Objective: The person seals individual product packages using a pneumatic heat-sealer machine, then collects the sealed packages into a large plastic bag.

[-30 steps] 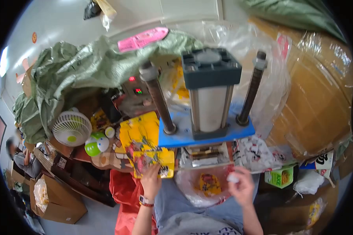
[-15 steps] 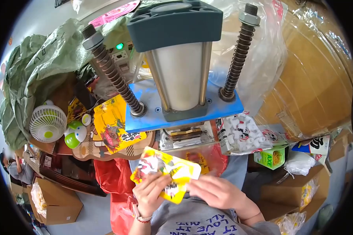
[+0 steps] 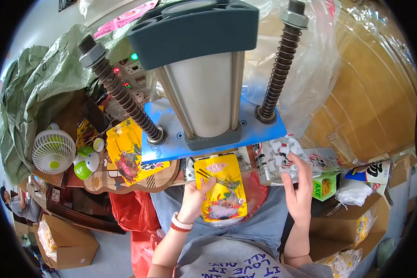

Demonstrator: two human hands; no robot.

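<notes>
Pouch [image 3: 234, 199]: glossy yellow, printed, round-cornered, held in my left grip [image 3: 195, 200], thumb on top.
Right grip [image 3: 300, 191]: wide, thumb and forefinger apart at a crinkled bag [image 3: 263, 170] of small white pieces [image 3: 281, 149].
Board [image 3: 95, 182]: wavy-edged, patterned, near a round fan [image 3: 54, 152].
Room: grey floor [image 3: 109, 252], brown carton [image 3: 75, 241].
Obstruction: metal press [image 3: 201, 95], coiled springs [image 3: 125, 98], blue plate [image 3: 171, 146], blocking my view behind.

Blue-lettered grey shirt [image 3: 204, 257], jeans [image 3: 264, 227] and bracelets [image 3: 180, 224] are worn.
</notes>
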